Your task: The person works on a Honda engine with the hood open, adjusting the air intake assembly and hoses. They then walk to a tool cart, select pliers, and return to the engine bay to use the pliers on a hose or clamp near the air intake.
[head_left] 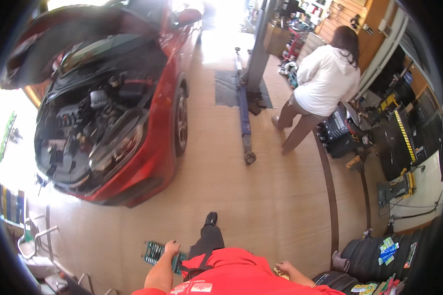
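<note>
My left hand hangs at my left side with its fingers curled closed. Just behind it, partly covered by my forearm, is a green tool case with rows of shiny metal pieces like sockets. I cannot tell whether the hand grips the case or only passes over it. On the other side, my right hand is low beside my red shirt, its fingers curled. A small yellowish thing shows under that hand, too small to name.
A red car with its hood raised stands at left, engine bay exposed. A lift post and its blue arm are ahead. A person in a white hoodie stands beyond, facing away. Tires lie at lower right.
</note>
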`<state>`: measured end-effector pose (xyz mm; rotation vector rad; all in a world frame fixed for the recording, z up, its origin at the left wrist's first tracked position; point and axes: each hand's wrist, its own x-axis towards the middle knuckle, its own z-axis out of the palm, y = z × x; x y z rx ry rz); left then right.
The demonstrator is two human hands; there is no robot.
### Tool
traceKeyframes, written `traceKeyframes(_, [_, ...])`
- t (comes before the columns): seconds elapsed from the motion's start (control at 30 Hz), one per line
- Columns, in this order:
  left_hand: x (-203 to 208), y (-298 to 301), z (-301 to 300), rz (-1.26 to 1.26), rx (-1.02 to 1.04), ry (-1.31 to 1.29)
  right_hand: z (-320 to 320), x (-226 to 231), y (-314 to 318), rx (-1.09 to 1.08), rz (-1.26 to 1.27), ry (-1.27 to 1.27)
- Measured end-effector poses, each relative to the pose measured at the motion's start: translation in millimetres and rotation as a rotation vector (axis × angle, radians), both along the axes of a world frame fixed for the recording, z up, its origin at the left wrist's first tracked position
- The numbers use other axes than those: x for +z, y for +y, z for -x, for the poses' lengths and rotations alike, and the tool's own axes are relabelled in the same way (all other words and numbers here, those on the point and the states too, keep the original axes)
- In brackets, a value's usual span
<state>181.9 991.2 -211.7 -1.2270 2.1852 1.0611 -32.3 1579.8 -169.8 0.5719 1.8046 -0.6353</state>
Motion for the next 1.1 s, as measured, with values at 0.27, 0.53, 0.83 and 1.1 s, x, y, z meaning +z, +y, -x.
traceKeyframes(0.27, [-28.7, -60.0, 133.3, -0.099, -0.31, -0.238, 37.8, 30.6, -13.1, -0.407, -0.03, 0.115])
traceKeyframes(0.53, [4.3, -90.5, 421.0, 0.091, -0.543, -0.164, 73.6, 1.2, -11.5, -0.738, -0.062, 0.193])
traceKeyframes(0.83, [47.7, 50.3, 684.2, -0.062, -0.343, 0.107, 255.7, -29.5, 91.2, -0.524, -0.089, 0.215])
traceKeyframes(1.1, [37.3, 118.0, 765.9, -0.177, -0.905, 0.029, 553.5, 35.5, 150.4, -0.679, -0.029, 0.493])
